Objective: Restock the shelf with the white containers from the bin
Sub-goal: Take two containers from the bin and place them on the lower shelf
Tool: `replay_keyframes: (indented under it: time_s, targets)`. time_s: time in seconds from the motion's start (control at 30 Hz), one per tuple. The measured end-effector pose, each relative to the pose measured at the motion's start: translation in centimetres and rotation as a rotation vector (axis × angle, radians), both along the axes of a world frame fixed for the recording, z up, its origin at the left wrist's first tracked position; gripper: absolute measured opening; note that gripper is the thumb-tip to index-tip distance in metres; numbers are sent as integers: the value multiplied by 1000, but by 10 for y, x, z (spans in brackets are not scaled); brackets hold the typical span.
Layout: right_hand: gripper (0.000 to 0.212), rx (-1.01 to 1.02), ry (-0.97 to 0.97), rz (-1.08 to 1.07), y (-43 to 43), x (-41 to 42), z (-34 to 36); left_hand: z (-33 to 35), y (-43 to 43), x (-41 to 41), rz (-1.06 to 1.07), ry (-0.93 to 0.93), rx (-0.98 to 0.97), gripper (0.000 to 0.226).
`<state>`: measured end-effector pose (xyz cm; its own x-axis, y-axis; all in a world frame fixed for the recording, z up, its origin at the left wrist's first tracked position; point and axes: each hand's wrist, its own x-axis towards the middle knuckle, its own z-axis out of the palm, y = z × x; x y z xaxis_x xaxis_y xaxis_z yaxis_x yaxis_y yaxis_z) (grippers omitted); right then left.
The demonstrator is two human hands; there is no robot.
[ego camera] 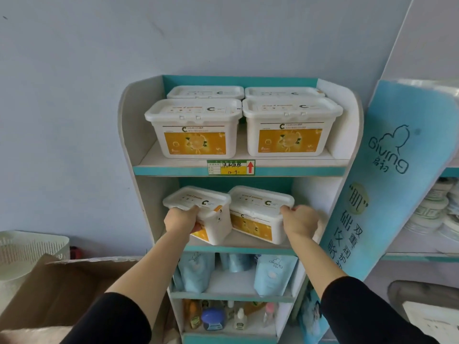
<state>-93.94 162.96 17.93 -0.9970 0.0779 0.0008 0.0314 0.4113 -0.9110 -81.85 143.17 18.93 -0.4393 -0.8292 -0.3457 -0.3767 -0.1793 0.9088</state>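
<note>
A white and teal shelf unit (139,150) stands against the wall. Its top shelf holds several white containers (196,127) with orange labels, in two rows. On the second shelf, my left hand (182,219) grips the left white container (206,209), which sits turned at an angle. My right hand (299,219) grips the right end of a second white container (258,214) beside it, tilted a little. The two containers touch at the middle. Both rest at the shelf's front edge (238,249).
An open cardboard bin (62,294) sits low at the left, with a pale lattice basket (29,247) behind it. Lower shelves hold blue pouches (273,274) and bottles (213,319). A blue "Giving" side panel (387,184) leans at the right, next to another shelf with white goods (437,209).
</note>
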Motion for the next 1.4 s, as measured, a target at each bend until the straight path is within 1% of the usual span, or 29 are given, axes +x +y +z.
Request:
replay_keyframes:
  time_s: [0.07, 0.17, 0.23, 0.3, 0.37, 0.4, 0.47, 0.53, 0.6, 0.63, 0.7, 0.77, 0.87, 0.93, 1.03, 1.17, 1.3, 1.4]
  targets:
    - [21, 11, -2, -12, -2, -4, -13, -4, 0, -5, -5, 8, -19, 23]
    - [30, 7, 47, 19, 0, -4, -29, -15, 8, -8, -37, 27, -41, 27]
    - [33, -5, 84, 50, 2, 1, -32, -26, 14, -5, -101, -7, -66, 36]
    - [29, -25, 117, 73, 5, 8, -34, -36, 19, 1, -159, -28, -108, 46]
    - [26, -26, 158, 89, 7, 17, -37, -45, 21, 10, -192, -15, -167, 50]
    - [25, 7, 208, 88, 9, 22, -40, -47, 23, 15, -197, -25, -215, 53]
    - [29, 218, 436, 61, 10, 32, -45, -49, 26, 25, -196, -41, -377, 55]
    - [36, 443, 669, 79, 4, 38, -50, -49, 25, 30, -215, -64, -597, 55]
    - [41, 556, 788, 158, -9, 38, -49, -47, 19, 28, -301, -165, -827, 57]
    - [42, 606, 827, 192, -16, 37, -47, -45, 16, 26, -361, -221, -909, 59]
    - [44, 716, 856, 254, -31, 34, -42, -42, 6, 22, -461, -297, -983, 57]
    - [45, 804, 838, 293, -43, 30, -40, -42, -1, 20, -496, -292, -973, 53]
    - [47, 868, 798, 292, -54, 24, -45, -44, -11, 19, -502, -204, -941, 50]
    - [43, 860, 806, 280, -55, 22, -48, -46, -13, 19, -519, -148, -918, 52]
    - [37, 839, 843, 260, -51, 17, -52, -51, -14, 20, -522, -91, -853, 62]
    - [38, 801, 866, 268, -45, 6, -54, -57, -9, 16, -436, -35, -825, 49]
    - [42, 781, 867, 272, -42, -15, -52, -56, -8, -1, -353, -7, -791, 50]
    - [48, 752, 874, 284, -37, -29, -52, -52, -9, -19, -295, -22, -777, 50]
